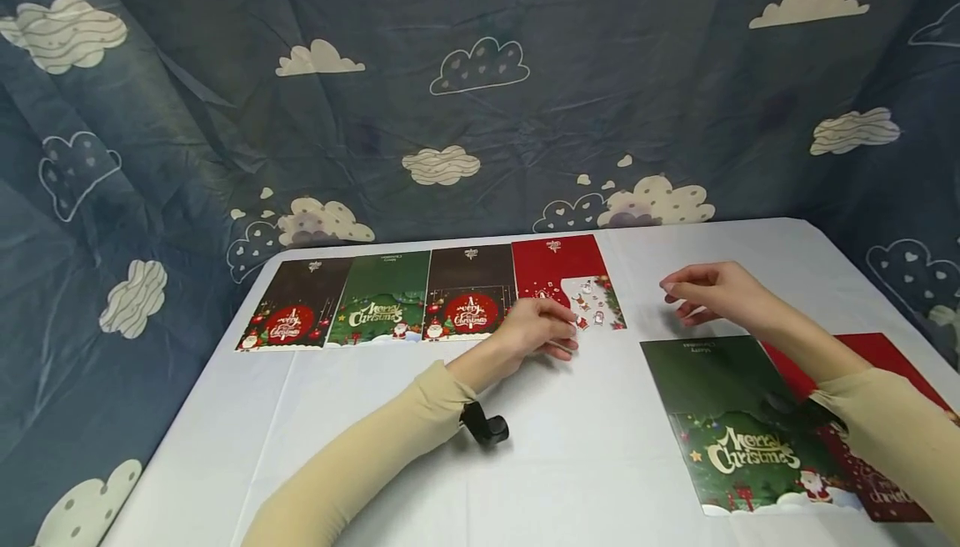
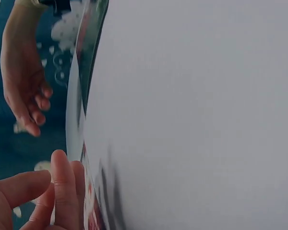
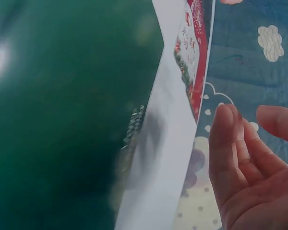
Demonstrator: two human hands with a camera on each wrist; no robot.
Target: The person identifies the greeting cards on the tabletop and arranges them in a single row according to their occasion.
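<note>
We have 6 Christmas cards on the white table (image 1: 585,439). 4 in a row at the far side, side by side: left brown card (image 1: 303,284), far green card (image 1: 386,280), right brown card (image 1: 468,268), far red card (image 1: 555,259). The other 2, near green card (image 1: 705,388) and near red card (image 1: 903,363), lie at the near right; the right forearm crosses above the near red card and hides part of it.

Left hand (image 1: 534,328) is at the lower left corner of the far red card, covering that bit; we can't tell if it touches. Its fingers are loosely bent and close together, thumb tip beside the index; we can't tell if those 2 meet.

Right hand (image 1: 716,293) hovers over the table between the far red card and the near green card, fingers together and bent, thumb spread away from them.

We see pale yellow sleeves (image 1: 375,455), a black mount (image 1: 483,426) at the left wrist, and a blue cloud-print backdrop (image 1: 390,138) behind.
</note>
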